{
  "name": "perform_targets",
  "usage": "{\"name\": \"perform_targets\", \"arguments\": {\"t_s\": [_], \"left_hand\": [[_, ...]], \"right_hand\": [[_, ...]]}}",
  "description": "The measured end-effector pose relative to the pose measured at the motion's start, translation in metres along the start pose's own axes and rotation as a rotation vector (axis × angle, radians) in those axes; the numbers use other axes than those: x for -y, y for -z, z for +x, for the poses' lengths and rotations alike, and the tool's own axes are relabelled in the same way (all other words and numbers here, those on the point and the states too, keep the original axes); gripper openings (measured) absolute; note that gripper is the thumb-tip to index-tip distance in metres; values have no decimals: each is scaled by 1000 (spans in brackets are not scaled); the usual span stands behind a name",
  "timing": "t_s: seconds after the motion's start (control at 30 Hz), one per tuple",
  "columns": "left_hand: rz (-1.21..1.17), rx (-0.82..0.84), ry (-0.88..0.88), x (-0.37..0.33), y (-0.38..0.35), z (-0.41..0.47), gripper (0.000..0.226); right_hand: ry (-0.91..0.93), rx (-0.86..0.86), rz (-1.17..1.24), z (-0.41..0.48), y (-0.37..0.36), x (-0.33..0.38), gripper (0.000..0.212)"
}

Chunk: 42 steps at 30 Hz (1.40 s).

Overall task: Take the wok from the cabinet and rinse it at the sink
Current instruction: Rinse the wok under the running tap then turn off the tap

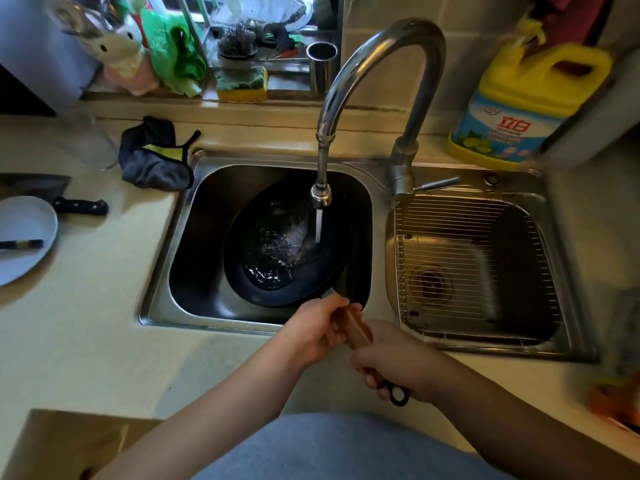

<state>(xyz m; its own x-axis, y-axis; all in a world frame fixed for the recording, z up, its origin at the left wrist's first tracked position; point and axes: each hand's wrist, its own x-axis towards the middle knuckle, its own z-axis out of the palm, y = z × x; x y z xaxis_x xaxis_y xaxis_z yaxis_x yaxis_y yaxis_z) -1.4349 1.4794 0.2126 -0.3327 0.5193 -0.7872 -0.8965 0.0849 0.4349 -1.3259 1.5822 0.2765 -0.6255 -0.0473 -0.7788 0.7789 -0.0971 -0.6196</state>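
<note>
A black wok lies tilted in the left sink basin, with water pooled in its bottom. A stream of water runs from the faucet spout into the wok. The wok's wooden handle sticks out over the front rim of the sink. My left hand grips the handle near the wok. My right hand grips the handle's end, where a black hanging loop shows below the fingers.
The right basin holds a wire rack. A yellow detergent jug stands behind it. A dark cloth lies left of the sink. A knife and a white plate sit on the left counter. A sponge rests on the ledge.
</note>
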Motion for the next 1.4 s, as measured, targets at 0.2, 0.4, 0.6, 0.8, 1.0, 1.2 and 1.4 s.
{"name": "perform_targets", "arguments": {"t_s": [0.2,0.4,0.6,0.8,1.0,1.2,1.4], "left_hand": [[-65,72,5,1,-3,14,8],[-123,80,-16,0,1,22,17],[-187,47,-48,-1,2,23,29],[-79,-35,-140,2,-8,9,6],[-88,-112,-143,7,-7,-2,11],[-301,-150,-7,4,1,-5,33],[-429,-193,23,1,3,-6,29]], "right_hand": [[95,-113,-170,4,6,-10,26],[153,-156,-296,13,16,-14,31],[178,-81,-194,17,26,-16,34],[128,88,-9,15,35,-14,38],[81,221,147,16,31,-18,33],[4,353,423,22,11,-24,19],[-80,453,695,27,-1,-23,19]]}}
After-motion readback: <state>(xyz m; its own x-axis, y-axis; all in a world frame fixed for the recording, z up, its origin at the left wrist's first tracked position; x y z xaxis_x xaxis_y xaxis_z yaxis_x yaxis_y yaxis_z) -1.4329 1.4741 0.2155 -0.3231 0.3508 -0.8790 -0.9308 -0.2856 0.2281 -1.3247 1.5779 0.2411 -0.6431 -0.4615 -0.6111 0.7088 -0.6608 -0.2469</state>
